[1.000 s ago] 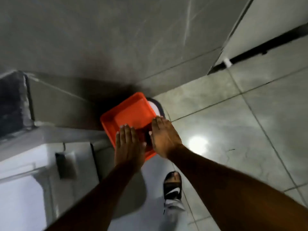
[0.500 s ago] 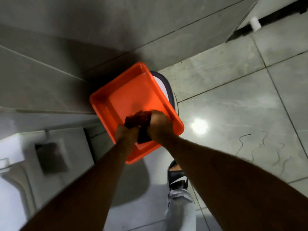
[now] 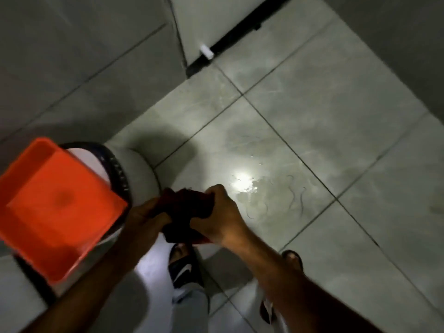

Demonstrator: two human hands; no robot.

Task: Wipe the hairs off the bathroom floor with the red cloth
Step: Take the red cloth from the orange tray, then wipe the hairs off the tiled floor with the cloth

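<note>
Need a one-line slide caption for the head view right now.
Both hands, left and right, grip the dark red cloth above hairs on the wet floor tile.

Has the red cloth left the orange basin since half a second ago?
Yes. The red cloth, gripped by both hands, is now out of the orange basin, to its right over the floor.

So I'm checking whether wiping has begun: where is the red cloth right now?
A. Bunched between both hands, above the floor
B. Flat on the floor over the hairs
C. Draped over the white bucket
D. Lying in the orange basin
A: the red cloth is bunched between the left hand and right hand, off the tiles, while the hairs lie untouched on the floor.
</note>
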